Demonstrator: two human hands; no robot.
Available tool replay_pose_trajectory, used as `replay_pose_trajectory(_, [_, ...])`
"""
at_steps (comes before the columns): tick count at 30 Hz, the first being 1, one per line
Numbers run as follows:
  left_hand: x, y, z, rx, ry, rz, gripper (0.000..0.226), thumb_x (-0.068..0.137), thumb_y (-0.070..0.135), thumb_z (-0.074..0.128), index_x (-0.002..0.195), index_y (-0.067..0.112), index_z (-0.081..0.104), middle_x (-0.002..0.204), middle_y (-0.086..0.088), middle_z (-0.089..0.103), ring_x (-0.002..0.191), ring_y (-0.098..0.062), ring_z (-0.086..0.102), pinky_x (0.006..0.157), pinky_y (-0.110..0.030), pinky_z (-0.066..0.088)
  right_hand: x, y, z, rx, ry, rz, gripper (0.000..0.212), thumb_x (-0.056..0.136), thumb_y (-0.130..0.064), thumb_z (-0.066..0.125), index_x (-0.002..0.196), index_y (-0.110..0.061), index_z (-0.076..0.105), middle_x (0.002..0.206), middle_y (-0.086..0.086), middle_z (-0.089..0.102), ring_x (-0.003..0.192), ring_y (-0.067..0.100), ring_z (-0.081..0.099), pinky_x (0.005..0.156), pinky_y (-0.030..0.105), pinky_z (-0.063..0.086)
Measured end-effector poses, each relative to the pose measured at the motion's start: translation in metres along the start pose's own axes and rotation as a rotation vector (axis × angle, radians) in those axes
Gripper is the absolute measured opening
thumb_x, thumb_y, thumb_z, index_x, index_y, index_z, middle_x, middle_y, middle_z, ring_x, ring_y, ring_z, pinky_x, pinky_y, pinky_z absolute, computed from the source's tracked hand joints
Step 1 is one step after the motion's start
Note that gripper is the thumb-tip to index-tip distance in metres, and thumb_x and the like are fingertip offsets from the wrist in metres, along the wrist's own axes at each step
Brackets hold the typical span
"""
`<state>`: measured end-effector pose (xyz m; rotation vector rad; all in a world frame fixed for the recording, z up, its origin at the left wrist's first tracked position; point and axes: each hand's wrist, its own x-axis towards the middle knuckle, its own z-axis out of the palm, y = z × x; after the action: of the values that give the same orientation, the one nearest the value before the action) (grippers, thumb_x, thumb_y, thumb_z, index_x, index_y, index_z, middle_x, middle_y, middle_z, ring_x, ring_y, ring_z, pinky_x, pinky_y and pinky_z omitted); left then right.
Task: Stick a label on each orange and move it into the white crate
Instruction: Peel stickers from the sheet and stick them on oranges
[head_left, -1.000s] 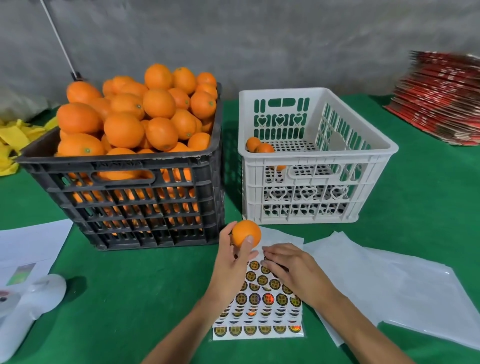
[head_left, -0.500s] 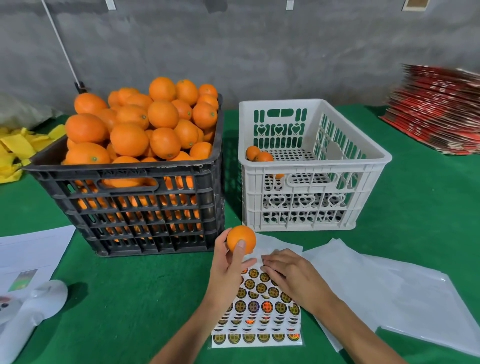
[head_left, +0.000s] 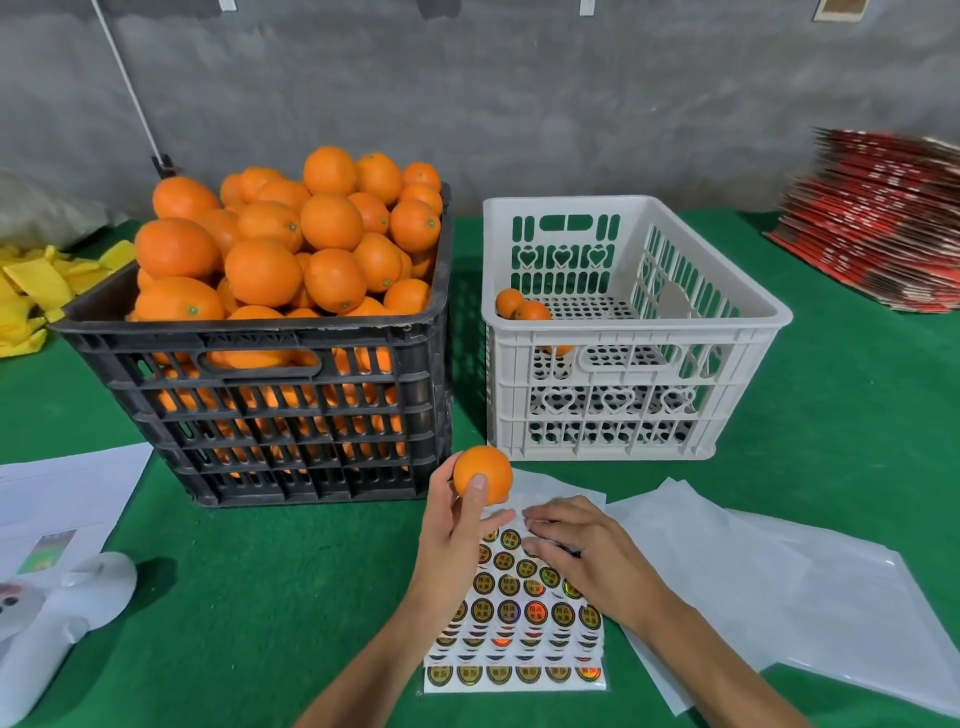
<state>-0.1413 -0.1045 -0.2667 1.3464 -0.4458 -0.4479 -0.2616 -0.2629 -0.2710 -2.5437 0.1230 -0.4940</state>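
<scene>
Left hand grips one orange, thumb on front; right hand rests on label sheet, fingertips curled at a label, pinch unclear. Orange judged firm, round, light, prone to rolling: cup around its middle. Labels judged thin, flimsy: lift by an edge.

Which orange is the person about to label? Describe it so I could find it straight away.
Start at the black crate heaped with oranges on the green table. Just in front of its right corner, above the sticker sheet, the left hand holds one orange. It is the only orange outside both crates.
</scene>
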Motion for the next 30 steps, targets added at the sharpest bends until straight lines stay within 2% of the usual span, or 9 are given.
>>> replay_pose_trajectory(3, [0.000,0.001,0.000,0.021,-0.011,0.008,0.049,0.100,0.051,0.058,0.144,0.031,0.048,0.119,0.018,0.065,0.104,-0.021,0.077,0.099,-0.042,0.060,0.002,-0.003,0.003,0.066,0.076,0.063,0.023,0.097,-0.030,0.072,0.116,-0.020,0.079,0.120,-0.015,0.072,0.116,0.002,0.057,0.103,0.021,0.045])
replay_pose_trajectory(8, [-0.001,0.003,0.001,-0.007,0.008,0.019,0.046,0.102,0.041,0.057,0.145,0.025,0.048,0.130,0.000,0.059,0.104,-0.015,0.076,0.097,-0.045,0.061,0.006,-0.007,0.002,0.321,0.095,0.280,0.010,0.093,-0.025,0.075,0.096,-0.030,0.083,0.109,-0.026,0.072,0.117,0.000,0.058,0.101,0.014,0.042])
replay_pose_trajectory(14, [-0.003,0.006,0.003,-0.009,-0.021,0.030,0.048,0.097,0.049,0.064,0.139,0.031,0.052,0.131,0.003,0.061,0.116,-0.015,0.070,0.090,-0.038,0.062,0.013,-0.008,0.000,0.596,0.155,0.506,0.024,0.091,-0.009,0.072,0.076,-0.024,0.081,0.101,-0.016,0.077,0.101,0.008,0.070,0.092,0.028,0.055])
replay_pose_trajectory(17, [-0.004,0.010,0.003,0.022,-0.044,0.040,0.047,0.095,0.050,0.065,0.138,0.036,0.053,0.130,0.006,0.063,0.115,-0.017,0.071,0.091,-0.040,0.062,0.024,-0.016,-0.011,0.586,0.300,0.604,0.023,0.095,-0.017,0.071,0.077,-0.028,0.080,0.087,-0.016,0.077,0.086,0.006,0.072,0.080,0.024,0.055])
replay_pose_trajectory(20, [-0.003,0.023,0.008,0.093,-0.061,0.067,0.042,0.096,0.053,0.065,0.136,0.046,0.054,0.126,0.010,0.068,0.109,-0.019,0.075,0.095,-0.041,0.061,0.042,-0.041,-0.026,0.409,0.547,0.428,0.018,0.096,-0.019,0.070,0.086,-0.033,0.076,0.089,-0.021,0.074,0.089,0.002,0.069,0.076,0.011,0.050])
replay_pose_trajectory(23, [0.000,0.046,0.016,0.077,-0.041,0.133,0.044,0.095,0.058,0.066,0.136,0.045,0.058,0.129,0.006,0.069,0.117,-0.022,0.071,0.092,-0.037,0.061,0.060,-0.074,-0.034,0.178,0.642,0.203,0.010,0.097,-0.022,0.069,0.100,-0.024,0.078,0.103,-0.022,0.071,0.101,0.002,0.064,0.086,0.014,0.049])
replay_pose_trajectory(25, [0.002,0.060,0.019,0.033,-0.016,0.159,0.050,0.094,0.055,0.067,0.139,0.035,0.059,0.129,0.004,0.070,0.120,-0.022,0.070,0.091,-0.034,0.061,0.067,-0.088,-0.040,0.164,0.647,0.147,0.011,0.097,-0.020,0.070,0.102,-0.024,0.079,0.106,-0.023,0.070,0.104,0.000,0.063,0.090,0.015,0.049])
replay_pose_trajectory(27, [0.005,0.074,0.019,-0.011,0.009,0.173,0.054,0.092,0.051,0.070,0.140,0.028,0.060,0.130,0.001,0.070,0.120,-0.024,0.070,0.092,-0.037,0.062,0.071,-0.096,-0.053,0.273,0.601,0.114,0.014,0.098,-0.018,0.070,0.106,-0.025,0.079,0.110,-0.025,0.069,0.108,-0.001,0.064,0.093,0.016,0.050])
replay_pose_trajectory(30, [0.010,0.095,0.017,-0.059,0.023,0.183,0.045,0.090,0.051,0.076,0.131,0.035,0.068,0.124,-0.001,0.074,0.115,-0.024,0.072,0.089,-0.036,0.062,0.072,-0.099,-0.070,0.257,0.432,0.012,0.027,0.103,-0.027,0.062,0.128,-0.024,0.072,0.131,-0.022,0.063,0.126,-0.005,0.054,0.108,0.018,0.043])
